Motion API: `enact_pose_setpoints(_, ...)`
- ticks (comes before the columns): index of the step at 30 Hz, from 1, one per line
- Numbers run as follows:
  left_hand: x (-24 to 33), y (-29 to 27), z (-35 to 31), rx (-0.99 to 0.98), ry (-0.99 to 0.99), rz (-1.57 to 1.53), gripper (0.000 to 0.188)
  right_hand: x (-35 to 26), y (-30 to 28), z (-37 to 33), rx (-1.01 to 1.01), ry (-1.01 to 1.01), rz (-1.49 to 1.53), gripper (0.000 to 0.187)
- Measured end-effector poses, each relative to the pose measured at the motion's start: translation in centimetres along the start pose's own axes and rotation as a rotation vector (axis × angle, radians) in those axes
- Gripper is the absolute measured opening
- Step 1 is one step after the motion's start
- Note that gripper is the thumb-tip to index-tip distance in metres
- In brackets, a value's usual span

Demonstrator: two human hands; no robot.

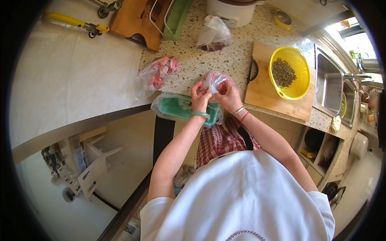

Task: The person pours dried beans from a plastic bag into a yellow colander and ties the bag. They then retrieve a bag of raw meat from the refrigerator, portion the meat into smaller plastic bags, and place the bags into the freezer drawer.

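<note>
Over the counter's front edge, both my hands close on the gathered neck of a clear plastic bag (215,79) with something reddish inside. My left hand (200,97) pinches it from the left, a pale green bangle at the wrist. From the right, my right hand (229,96) grips the same bunched plastic. Just below my hands lies a green tray (171,106) partly wrapped in clear film. Another clear bag of red and pinkish pieces (164,69) rests on the counter to the left. Farther back stands a knotted plastic bag (214,34) with dark contents.
A wooden cutting board (259,86) on the right bears a yellow colander (307,76) holding many small dark shells or pieces. Beyond it is a steel sink (327,86). A white cooker (230,14), a green rack (177,22) and another wooden board (138,22) stand at the back.
</note>
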State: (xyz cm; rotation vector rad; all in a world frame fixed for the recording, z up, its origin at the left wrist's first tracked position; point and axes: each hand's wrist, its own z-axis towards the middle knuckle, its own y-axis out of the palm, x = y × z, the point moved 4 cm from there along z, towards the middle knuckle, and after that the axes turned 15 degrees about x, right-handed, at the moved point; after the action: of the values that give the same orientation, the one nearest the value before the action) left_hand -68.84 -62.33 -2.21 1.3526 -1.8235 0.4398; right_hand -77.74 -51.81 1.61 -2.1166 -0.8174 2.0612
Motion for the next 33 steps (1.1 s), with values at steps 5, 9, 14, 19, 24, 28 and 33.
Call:
enact_pose_setpoints(5, 1.2, -0.1, -0.6, -0.106, -0.006, 0.261, 0.066, 0.1, -0.1, -0.2, -0.02, -0.019, 0.081, 0.022)
enact_pose_setpoints(9, 0.5, -1.4, 0.4, -0.174, -0.065, 0.287, 0.065, -0.3, -0.3, -0.8, -0.041, -0.101, 0.092, 0.024)
enact_pose_setpoints(14, 1.1, -1.6, -0.8, -0.166, -0.359, 0.13, 0.068, 0.7, -0.1, -0.6, -0.044, -0.088, 0.127, 0.023)
enact_pose_setpoints(19, 0.6, -1.6, -0.5, -0.266, -0.531, -0.139, 0.072, -0.3, 0.1, -0.4, -0.056, -0.292, -0.091, 0.016)
enact_pose_setpoints(24, -0.4, -0.7, -0.5, -0.201, -0.438, -0.204, 0.077, -1.6, -0.6, -0.9, 0.062, -0.487, -0.203, 0.015)
enact_pose_setpoints(28, -0.3, -0.2, 0.1, -0.1, -0.25, -0.095, 0.08, -0.8, -0.8, -1.4, 0.007, -0.225, -0.112, 0.018)
enact_pose_setpoints(33, -0.2, 0.3, -0.1, -0.077, -0.098, 0.05, 0.08, -0.4, 0.4, -0.7, 0.007, -0.116, -0.071, 0.023)
